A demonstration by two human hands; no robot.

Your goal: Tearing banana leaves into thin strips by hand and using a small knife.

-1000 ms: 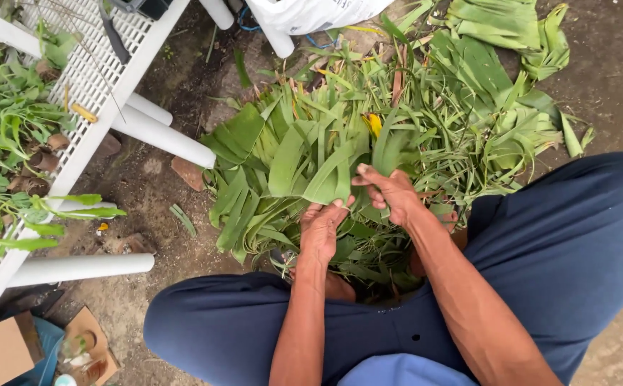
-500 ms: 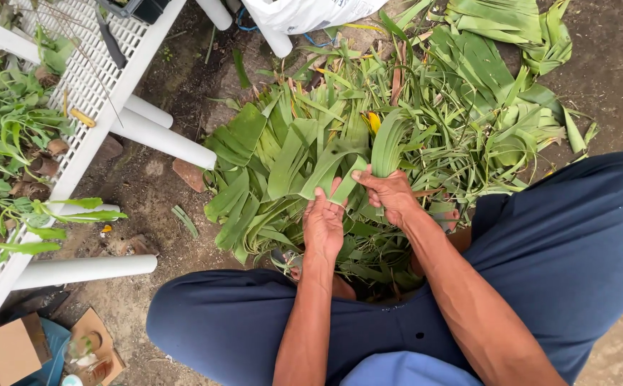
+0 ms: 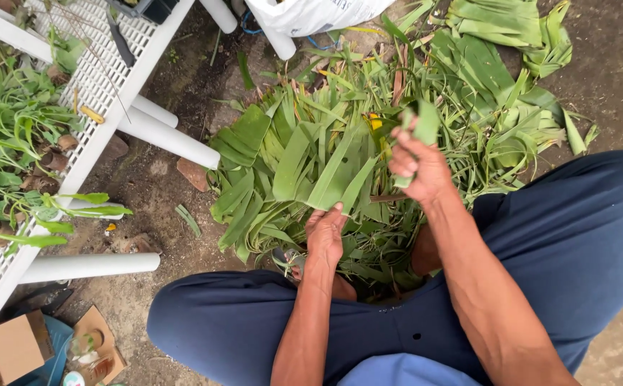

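Closest to the camera you've got the person's knees in dark blue trousers (image 3: 583,236), spread wide, with both bare forearms reaching out between them. The left hand (image 3: 324,236) is palm-down with the fingers loosely spread, resting on the near edge of a big heap of cut green strap-shaped leaves (image 3: 311,171) lying on the bare dirt ground (image 3: 154,171). It isn't gripping anything as far as I can see, just pressing on the leaf ends. The right hand (image 3: 415,166) is lifted a bit above the heap and curled closed around a short folded piece of green leaf (image 3: 423,127), which sticks up out of the fist. There may be another strip tucked in the palm too, hard to tell from this angle.

Further out, past the heap, there's a separate stack of broad flat green leaf sections (image 3: 501,25) near the top right. A white plastic sack (image 3: 311,13) sits at the top edge just behind the leaves.

Off to the left is a white mesh-topped bench on white pipe legs (image 3: 104,86), with leafy green plants (image 3: 4,136) under and beside it. Bottom left corner has a brown cardboard box (image 3: 7,350) on the ground.
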